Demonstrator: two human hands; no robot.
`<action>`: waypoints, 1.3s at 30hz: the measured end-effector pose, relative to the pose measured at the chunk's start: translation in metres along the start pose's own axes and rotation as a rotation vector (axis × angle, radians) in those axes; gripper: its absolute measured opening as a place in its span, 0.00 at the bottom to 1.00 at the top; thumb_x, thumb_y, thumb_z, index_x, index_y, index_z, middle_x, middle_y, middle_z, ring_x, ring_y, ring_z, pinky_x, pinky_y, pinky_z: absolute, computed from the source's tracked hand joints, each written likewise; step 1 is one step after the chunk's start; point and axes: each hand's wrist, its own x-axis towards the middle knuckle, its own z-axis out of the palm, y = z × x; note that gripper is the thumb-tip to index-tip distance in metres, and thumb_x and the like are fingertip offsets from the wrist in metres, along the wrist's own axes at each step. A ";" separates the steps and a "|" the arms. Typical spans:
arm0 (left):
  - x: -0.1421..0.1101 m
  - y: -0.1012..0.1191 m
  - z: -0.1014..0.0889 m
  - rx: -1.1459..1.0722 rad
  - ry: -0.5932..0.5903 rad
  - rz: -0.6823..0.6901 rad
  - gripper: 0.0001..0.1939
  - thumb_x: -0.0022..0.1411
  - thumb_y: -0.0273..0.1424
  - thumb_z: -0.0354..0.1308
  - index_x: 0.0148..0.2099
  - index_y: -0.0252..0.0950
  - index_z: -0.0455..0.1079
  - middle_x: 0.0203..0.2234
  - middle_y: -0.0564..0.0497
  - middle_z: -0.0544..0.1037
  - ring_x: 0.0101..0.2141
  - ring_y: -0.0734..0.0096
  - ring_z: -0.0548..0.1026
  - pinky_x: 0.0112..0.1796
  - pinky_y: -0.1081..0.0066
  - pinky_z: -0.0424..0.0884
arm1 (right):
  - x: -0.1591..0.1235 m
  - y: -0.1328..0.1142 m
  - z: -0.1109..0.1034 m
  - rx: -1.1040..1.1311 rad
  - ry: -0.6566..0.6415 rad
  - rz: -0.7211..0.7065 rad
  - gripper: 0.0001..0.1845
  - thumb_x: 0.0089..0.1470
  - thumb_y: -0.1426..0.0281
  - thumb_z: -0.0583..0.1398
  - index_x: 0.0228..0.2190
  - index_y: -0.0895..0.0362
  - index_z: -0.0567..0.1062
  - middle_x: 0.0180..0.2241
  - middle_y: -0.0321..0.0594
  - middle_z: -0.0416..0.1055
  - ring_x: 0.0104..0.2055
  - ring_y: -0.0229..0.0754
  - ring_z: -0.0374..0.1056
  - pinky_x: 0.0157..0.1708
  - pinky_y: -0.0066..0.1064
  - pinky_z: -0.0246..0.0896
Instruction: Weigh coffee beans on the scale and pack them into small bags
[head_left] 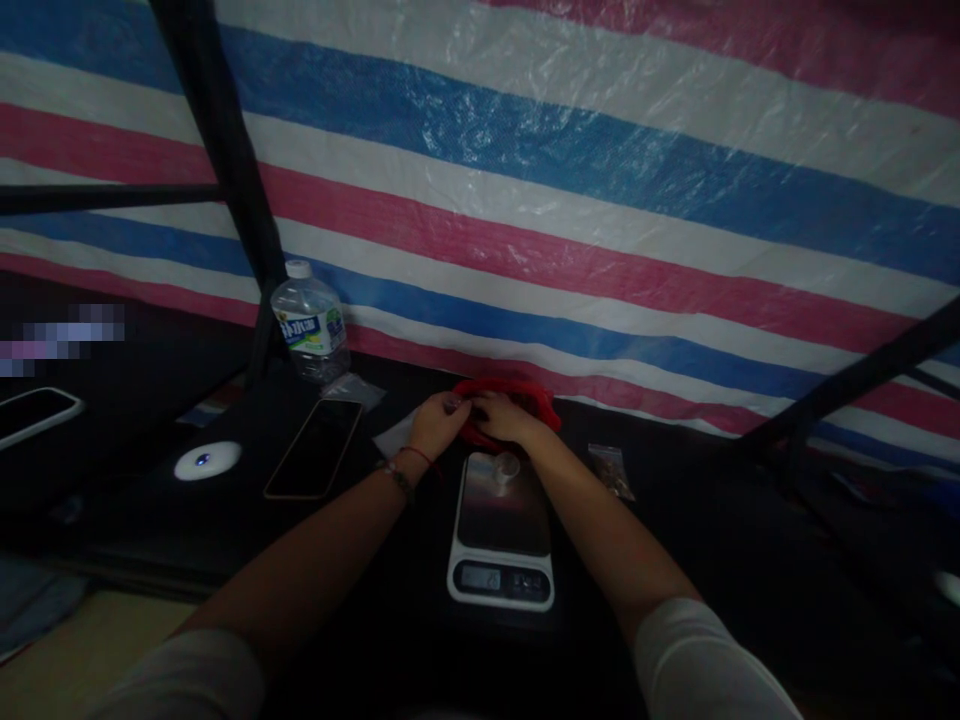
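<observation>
Both my hands meet at a red plastic bag or bowl (551, 408) at the back of the dark table; I cannot tell which it is. My left hand (439, 422) is over its left edge, fingers pinched together on something too small to name. Reaching in from the right, my right hand (504, 416) has its fingers curled in near the left fingertips, and what they hold is hidden. Just in front, between my forearms, lies a white digital kitchen scale (504, 525) with its display lit. A small clear cup (505, 466) rests on the scale's plate.
A small clear bag of bits (611, 472) lies right of my right forearm. To the left are a phone (315, 450), a white oval object (208, 461), a plastic bottle (311, 325) and a clear bag (352, 390). Striped sheeting (525, 220) hangs behind, with dark metal posts (232, 150).
</observation>
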 end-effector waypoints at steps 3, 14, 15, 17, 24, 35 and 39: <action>0.000 0.000 0.000 -0.006 0.075 -0.001 0.13 0.57 0.39 0.56 0.35 0.35 0.74 0.32 0.46 0.79 0.35 0.62 0.77 0.39 0.65 0.72 | -0.003 0.002 -0.001 0.008 -0.009 -0.024 0.24 0.53 0.75 0.59 0.53 0.53 0.71 0.54 0.46 0.66 0.54 0.47 0.63 0.55 0.41 0.53; -0.001 -0.001 0.003 -0.032 0.112 0.022 0.14 0.57 0.40 0.56 0.36 0.34 0.75 0.34 0.45 0.79 0.37 0.61 0.76 0.42 0.63 0.72 | -0.050 0.037 -0.030 -0.039 -0.067 0.037 0.20 0.50 0.72 0.61 0.47 0.54 0.76 0.47 0.45 0.73 0.46 0.47 0.70 0.47 0.34 0.61; -0.002 -0.001 0.003 -0.024 0.101 0.033 0.14 0.57 0.40 0.55 0.37 0.34 0.74 0.34 0.45 0.79 0.37 0.61 0.76 0.42 0.63 0.72 | -0.050 0.036 -0.030 -0.034 -0.069 0.066 0.25 0.49 0.69 0.63 0.51 0.53 0.74 0.50 0.46 0.71 0.46 0.49 0.69 0.47 0.35 0.62; -0.003 0.001 0.002 -0.013 0.074 0.064 0.14 0.57 0.39 0.56 0.38 0.35 0.74 0.34 0.46 0.78 0.36 0.62 0.76 0.41 0.64 0.72 | -0.048 0.032 -0.025 -0.053 -0.086 0.114 0.34 0.46 0.64 0.66 0.56 0.50 0.69 0.55 0.48 0.66 0.48 0.52 0.68 0.48 0.38 0.61; -0.004 0.003 0.001 0.039 0.069 0.220 0.08 0.55 0.34 0.57 0.36 0.35 0.72 0.35 0.47 0.74 0.41 0.63 0.73 0.45 0.64 0.70 | -0.030 0.016 -0.009 -0.076 -0.053 0.074 0.22 0.48 0.74 0.60 0.48 0.55 0.76 0.49 0.50 0.69 0.44 0.49 0.69 0.46 0.36 0.61; -0.010 0.014 -0.015 0.018 0.130 0.422 0.06 0.53 0.32 0.57 0.35 0.37 0.69 0.40 0.45 0.72 0.45 0.61 0.72 0.48 0.62 0.69 | -0.031 0.025 -0.004 0.010 -0.005 0.027 0.17 0.45 0.80 0.61 0.39 0.56 0.80 0.43 0.45 0.72 0.43 0.44 0.68 0.45 0.32 0.61; -0.018 0.027 -0.029 -0.013 -0.198 0.643 0.09 0.52 0.34 0.58 0.36 0.37 0.68 0.33 0.48 0.76 0.36 0.65 0.75 0.40 0.66 0.71 | -0.038 0.023 -0.009 0.000 -0.034 0.046 0.15 0.49 0.77 0.60 0.40 0.56 0.79 0.42 0.44 0.73 0.44 0.43 0.67 0.46 0.31 0.59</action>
